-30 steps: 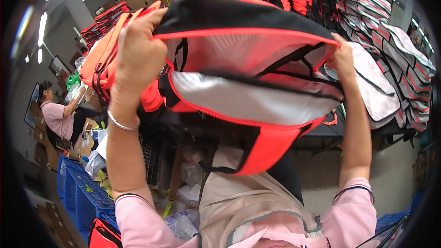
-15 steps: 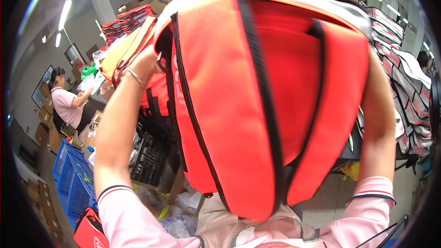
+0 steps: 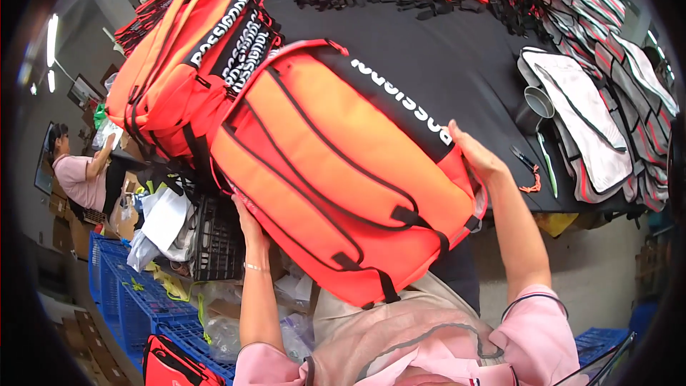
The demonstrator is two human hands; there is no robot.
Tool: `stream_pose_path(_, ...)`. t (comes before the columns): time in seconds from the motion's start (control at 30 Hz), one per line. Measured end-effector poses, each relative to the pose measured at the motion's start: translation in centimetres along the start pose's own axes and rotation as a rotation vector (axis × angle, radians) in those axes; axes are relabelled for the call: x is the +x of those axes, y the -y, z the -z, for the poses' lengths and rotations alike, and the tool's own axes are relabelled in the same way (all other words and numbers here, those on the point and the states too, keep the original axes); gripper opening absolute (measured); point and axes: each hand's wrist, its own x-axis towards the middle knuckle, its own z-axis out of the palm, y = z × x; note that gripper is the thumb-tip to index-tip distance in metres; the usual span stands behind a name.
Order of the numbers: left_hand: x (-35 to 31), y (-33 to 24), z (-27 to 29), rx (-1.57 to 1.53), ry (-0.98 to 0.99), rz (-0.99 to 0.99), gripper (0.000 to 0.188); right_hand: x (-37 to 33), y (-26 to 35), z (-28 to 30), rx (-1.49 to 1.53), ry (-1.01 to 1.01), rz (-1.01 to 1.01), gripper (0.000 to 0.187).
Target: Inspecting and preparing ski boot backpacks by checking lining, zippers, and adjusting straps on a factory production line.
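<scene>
A bright orange-red fabric backpack with black piping tilts between two bare hands at the near edge of a black-covered table; from my remote post I cannot tell whether the tabletop bears its weight. The right hand, fingers extended, lies against the bag's right edge, while the left hand supports the lower left edge, its fingers partly hidden, so I cannot tell how tightly they close. Two broad orange shoulder straps run down the outward face; I judge the bag turned right side out, yet not placed on the pile of similar orange bags at left. Stacked silver-grey pieces with red trim lie at right, lining outward by my reading, and look like work left. Nearer stand a dark metallic cup and small dark snips. Beyond, at far left, a co-worker in a pink top sits beside blue plastic crates.
</scene>
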Motion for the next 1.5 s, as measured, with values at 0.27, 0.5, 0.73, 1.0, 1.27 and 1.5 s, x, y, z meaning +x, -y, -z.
stream_pose_path(0.27,-0.8,-1.9,-3.1,0.287,0.016,-0.088,0.051,-3.7,2.1,-1.4,-0.228,-0.043,0.196,0.033)
stream_pose_path(0.5,2.9,-3.1,-3.4,0.714,0.036,-0.098,0.065,-9.5,-5.1,-1.7,-0.431,-0.393,0.236,0.036)
stream_pose_path(0.73,-1.7,1.1,-8.5,1.610,0.010,-0.947,0.071,-13.8,-7.0,-0.4,-1.264,-0.529,-0.141,0.051)
stream_pose_path(1.0,-8.7,4.2,-15.6,1.575,1.152,-0.809,0.069,3.0,2.4,0.8,-1.014,-0.555,0.576,0.017)
stream_pose_path(1.27,-8.1,6.2,-14.4,1.383,1.165,-0.844,0.061,19.9,1.6,1.2,-1.377,-0.353,0.480,0.020)
stream_pose_path(1.5,2.0,-3.1,-22.3,0.808,0.411,-1.087,0.028,15.5,4.1,-1.2,-1.340,-0.624,1.005,0.030)
